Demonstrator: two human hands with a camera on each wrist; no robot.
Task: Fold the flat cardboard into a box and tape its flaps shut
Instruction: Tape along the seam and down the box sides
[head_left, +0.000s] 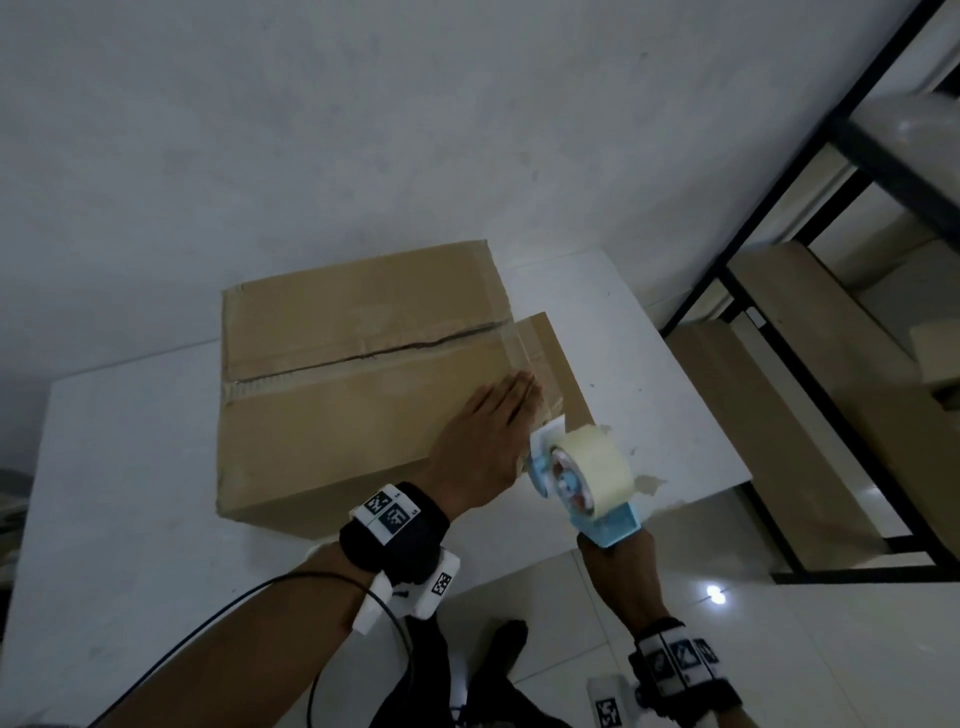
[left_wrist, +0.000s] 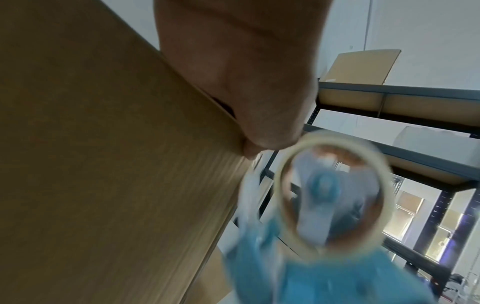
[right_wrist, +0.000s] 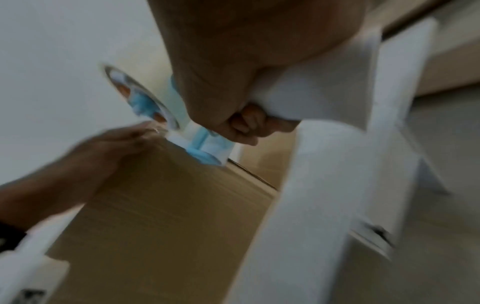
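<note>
A brown cardboard box (head_left: 337, 395) stands folded on the white table (head_left: 130, 493), its top flaps meeting in a centre seam (head_left: 395, 351) with clear tape along it. My left hand (head_left: 491, 426) lies flat with straight fingers on the box's top right edge, pressing the tape there. My right hand (head_left: 615, 558) grips the handle of a blue tape dispenser (head_left: 582, 478) with a pale tape roll, held against the box's right side just beside the left hand. In the left wrist view the dispenser (left_wrist: 330, 197) is blurred, close to the box (left_wrist: 103, 164).
A black metal shelving rack (head_left: 779, 218) with wooden shelves stands to the right, holding flat cardboard (left_wrist: 361, 65). A white wall is behind the table. A black cable (head_left: 208, 623) trails from my left wrist over the table's near edge. My feet are on the tiled floor below.
</note>
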